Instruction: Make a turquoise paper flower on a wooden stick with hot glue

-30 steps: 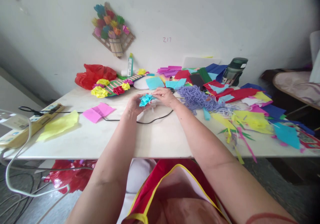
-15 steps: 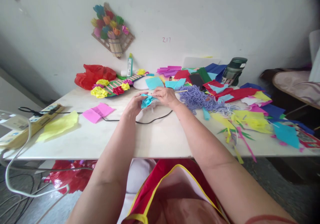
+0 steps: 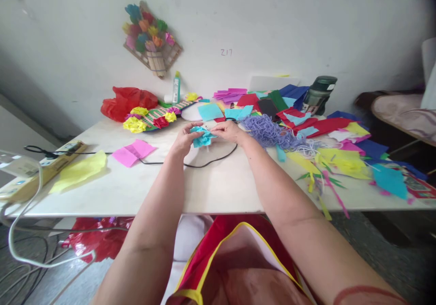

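Observation:
A crumpled light-blue paper flower (image 3: pixel 202 137) is held above the table between my two hands. My left hand (image 3: pixel 184 140) pinches its left side, thumb lying over the paper. At its right edge, the fingertips of my right hand (image 3: pixel 229 131) are pressed together on the paper. Just behind my hands lies a flat light-blue paper sheet (image 3: pixel 210 112). To the left of them, a bamboo strip mat (image 3: pixel 159 115) carries yellow, red and purple paper flowers. A tangle of purple yarn (image 3: pixel 269 131) is close to the right hand.
A black cable (image 3: pixel 204 164) crosses the white table (image 3: pixel 218 191) in front of my hands. A power strip (image 3: pixel 51 171), yellow paper (image 3: pixel 80 171) and pink paper (image 3: pixel 132 152) are at left. Coloured paper scraps and a dark bottle (image 3: pixel 319 95) occupy the right. A glue tube (image 3: pixel 176 89) stands behind.
My left hand has shifted slightly left, and more of the blue paper flower shows, spread wider. The right hand has moved a little right, its fingers now pinching the paper's edge.

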Tool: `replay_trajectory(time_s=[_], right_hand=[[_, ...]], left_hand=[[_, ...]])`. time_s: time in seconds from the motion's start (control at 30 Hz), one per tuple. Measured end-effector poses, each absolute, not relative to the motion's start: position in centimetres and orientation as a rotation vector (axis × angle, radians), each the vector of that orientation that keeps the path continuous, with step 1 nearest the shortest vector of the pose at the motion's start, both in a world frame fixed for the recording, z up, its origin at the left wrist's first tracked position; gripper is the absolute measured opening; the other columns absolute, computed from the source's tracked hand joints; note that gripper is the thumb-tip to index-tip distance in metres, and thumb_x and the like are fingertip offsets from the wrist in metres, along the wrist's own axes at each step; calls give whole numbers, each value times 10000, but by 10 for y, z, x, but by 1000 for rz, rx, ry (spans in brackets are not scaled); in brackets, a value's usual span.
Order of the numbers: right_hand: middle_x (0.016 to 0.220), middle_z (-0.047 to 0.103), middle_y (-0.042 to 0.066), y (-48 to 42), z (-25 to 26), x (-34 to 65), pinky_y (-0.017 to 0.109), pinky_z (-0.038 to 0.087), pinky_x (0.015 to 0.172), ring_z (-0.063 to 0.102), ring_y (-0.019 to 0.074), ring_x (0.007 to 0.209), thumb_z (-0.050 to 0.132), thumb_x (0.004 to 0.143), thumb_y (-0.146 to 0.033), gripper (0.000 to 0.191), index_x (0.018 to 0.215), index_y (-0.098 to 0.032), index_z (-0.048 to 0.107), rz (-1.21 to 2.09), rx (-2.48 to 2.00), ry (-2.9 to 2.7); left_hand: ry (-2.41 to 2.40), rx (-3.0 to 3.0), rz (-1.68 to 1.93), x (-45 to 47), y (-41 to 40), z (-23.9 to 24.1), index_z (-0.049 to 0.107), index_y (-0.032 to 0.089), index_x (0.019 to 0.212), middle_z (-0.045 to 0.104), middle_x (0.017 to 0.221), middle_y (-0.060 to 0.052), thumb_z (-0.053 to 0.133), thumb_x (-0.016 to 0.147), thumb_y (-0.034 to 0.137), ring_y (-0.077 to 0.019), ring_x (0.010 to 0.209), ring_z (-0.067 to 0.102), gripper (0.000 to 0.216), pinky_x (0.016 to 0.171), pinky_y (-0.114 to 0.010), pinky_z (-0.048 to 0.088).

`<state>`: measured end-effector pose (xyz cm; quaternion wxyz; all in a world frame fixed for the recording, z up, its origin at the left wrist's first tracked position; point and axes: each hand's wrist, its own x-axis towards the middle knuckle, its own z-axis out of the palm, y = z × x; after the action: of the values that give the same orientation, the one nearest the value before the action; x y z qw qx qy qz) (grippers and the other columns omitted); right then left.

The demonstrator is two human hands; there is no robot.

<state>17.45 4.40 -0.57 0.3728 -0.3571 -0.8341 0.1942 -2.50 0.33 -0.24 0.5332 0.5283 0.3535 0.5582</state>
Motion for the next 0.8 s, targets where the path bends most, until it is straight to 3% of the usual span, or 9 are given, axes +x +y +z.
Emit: replay_trajectory(time_s=[0.2,0.5,0.63,0.8], right_hand=[[767,763,27,40,0,176,242,467,676,680,167,746,668,819,-281,199,840,-152,818,527,-944,-2159],[971,787,36,25,17,170,254,440,733,688,176,909,646,874,-260,187,954,-230,812,108,-1111,-2301],[1054,769,82,8,31,163,293,423,746,673,216,971,558,934,-299,266,1018,-204,793,-132,-1223,-2431],[1111,744,123,-7,40,155,320,416,760,655,249,1036,448,960,-216,335,1019,-168,775,-257,-1310,-2551]], left_hand=[[853,1469,1328,-27,4,-5,686,157,939,684,736,-4,877,515,284,-123,613,607,482,578,-233,482],[896,1442,1300,-30,5,-4,674,148,889,681,701,-5,880,499,323,-121,565,594,474,550,-242,481],[913,1416,1297,-30,5,-5,667,149,882,676,694,-4,870,491,315,-123,557,594,471,549,-249,483],[968,1405,1312,-28,5,-5,670,149,859,666,680,-1,841,474,281,-124,570,586,441,569,-254,471]])
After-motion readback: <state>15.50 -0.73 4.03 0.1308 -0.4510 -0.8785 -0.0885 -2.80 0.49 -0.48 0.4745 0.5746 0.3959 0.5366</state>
